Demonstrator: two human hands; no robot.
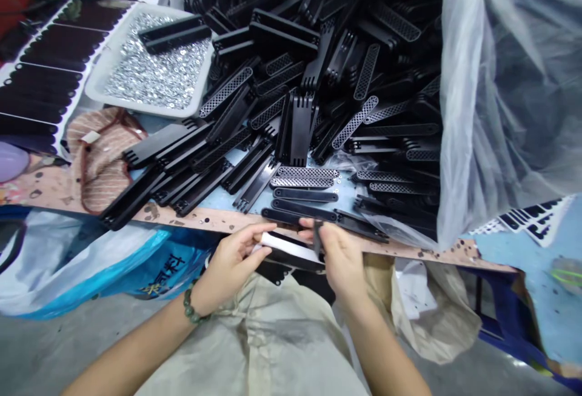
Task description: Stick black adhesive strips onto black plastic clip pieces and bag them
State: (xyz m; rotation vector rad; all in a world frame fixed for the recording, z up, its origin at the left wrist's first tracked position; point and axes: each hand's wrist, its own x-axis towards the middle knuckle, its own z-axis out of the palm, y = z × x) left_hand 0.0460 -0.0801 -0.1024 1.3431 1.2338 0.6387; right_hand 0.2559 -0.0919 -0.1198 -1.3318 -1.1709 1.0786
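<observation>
My left hand (236,262), with a green bead bracelet at the wrist, pinches the left end of a white strip (291,247) that lies along a black bar-shaped part (293,261). My right hand (339,256) is closed at the right end of that part, with a small dark piece (317,237) upright between thumb and fingers. Both hands are over my lap, just in front of the table edge. Beyond them, flat black strips (305,194) and textured strips (305,173) lie on the table. The fingertips of my right hand are partly hidden.
Long black parts (302,123) are heaped across the table. A white tray (93,90) of small metal pieces stands at the back left, beside a striped cloth item (102,159). Clear plastic sheeting (509,93) hangs at the right; bags (131,268) hang below the edge.
</observation>
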